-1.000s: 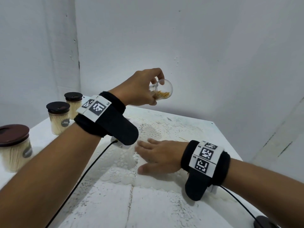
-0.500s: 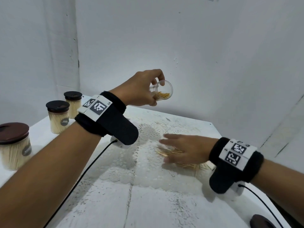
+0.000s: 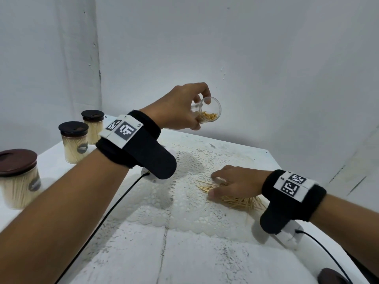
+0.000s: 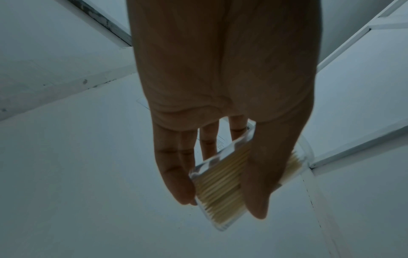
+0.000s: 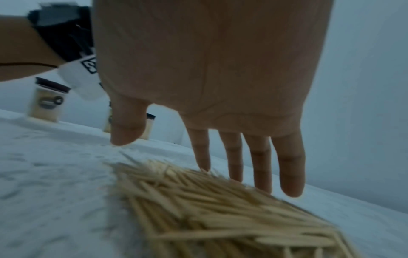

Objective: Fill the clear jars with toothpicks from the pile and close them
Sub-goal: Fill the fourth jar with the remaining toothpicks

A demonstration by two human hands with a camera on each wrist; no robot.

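Black wristbands [image 3: 135, 148], white coded tags [image 3: 292, 184], cables [image 3: 98, 224]

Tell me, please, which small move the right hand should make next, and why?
Probably the right hand should curl its fingers and pinch a small bundle from the pile. Its fingers are straight and spread over the toothpicks, gripping none yet. The left hand holds the jar tilted in the air, uncapped and only partly filled, so it seems ready for more.

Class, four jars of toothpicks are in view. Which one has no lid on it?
The clear jar held tilted in the air by the left hand. The three jars standing on the table's left all carry dark lids.
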